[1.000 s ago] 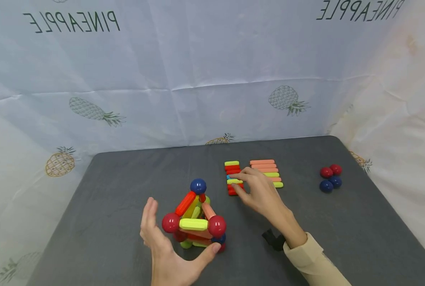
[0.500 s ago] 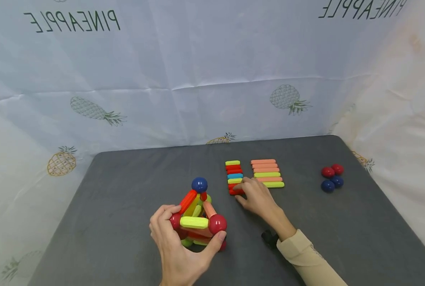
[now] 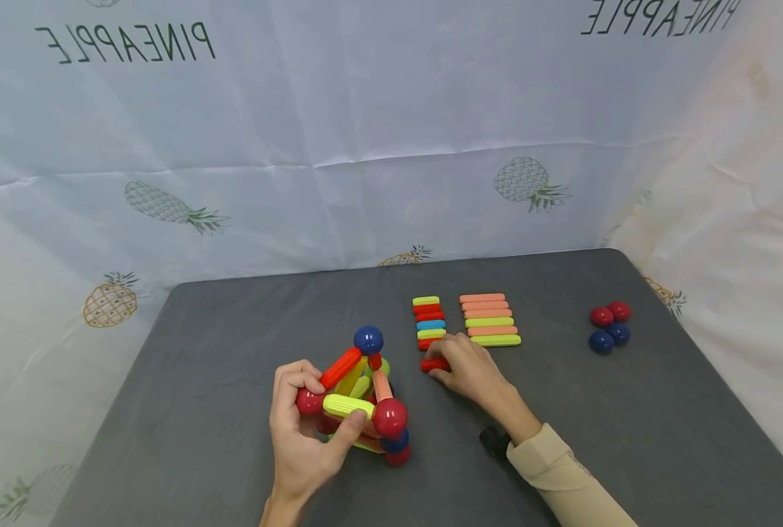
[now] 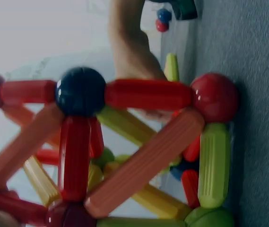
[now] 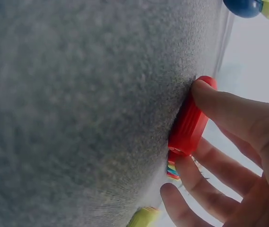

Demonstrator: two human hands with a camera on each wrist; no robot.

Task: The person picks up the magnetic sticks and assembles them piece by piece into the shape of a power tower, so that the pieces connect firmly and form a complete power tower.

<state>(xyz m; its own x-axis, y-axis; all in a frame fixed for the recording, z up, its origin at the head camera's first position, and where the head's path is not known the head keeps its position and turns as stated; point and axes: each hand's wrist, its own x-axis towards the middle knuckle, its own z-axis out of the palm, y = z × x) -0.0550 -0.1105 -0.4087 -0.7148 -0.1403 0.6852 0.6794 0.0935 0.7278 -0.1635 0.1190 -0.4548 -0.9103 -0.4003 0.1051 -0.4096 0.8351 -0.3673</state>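
Observation:
In the head view, a structure of coloured magnetic rods (image 3: 342,368) and balls, with a blue ball (image 3: 368,340) on top, stands front centre. My left hand (image 3: 302,446) grips its near left side, fingers over a red ball (image 3: 309,401) and thumb on a yellow-green rod (image 3: 347,406). To the right, my right hand (image 3: 470,369) pinches a short red magnetic rod (image 5: 189,124) between thumb and fingers, close over the table. The left wrist view shows the structure's red rods and dark blue ball (image 4: 81,91) near, with the right hand behind them.
Just beyond the right hand lies a stack of short rods (image 3: 429,316) in several colours. Beside it is a row of longer salmon and yellow-green rods (image 3: 488,313). Two red and two blue balls (image 3: 601,342) sit far right. Pineapple-print cloth (image 3: 339,205) hangs behind the dark table (image 3: 233,344).
My left hand has closed onto the structure and turned it slightly leftward. My right hand has taken the nearest red rod and drawn it a little away from the stack.

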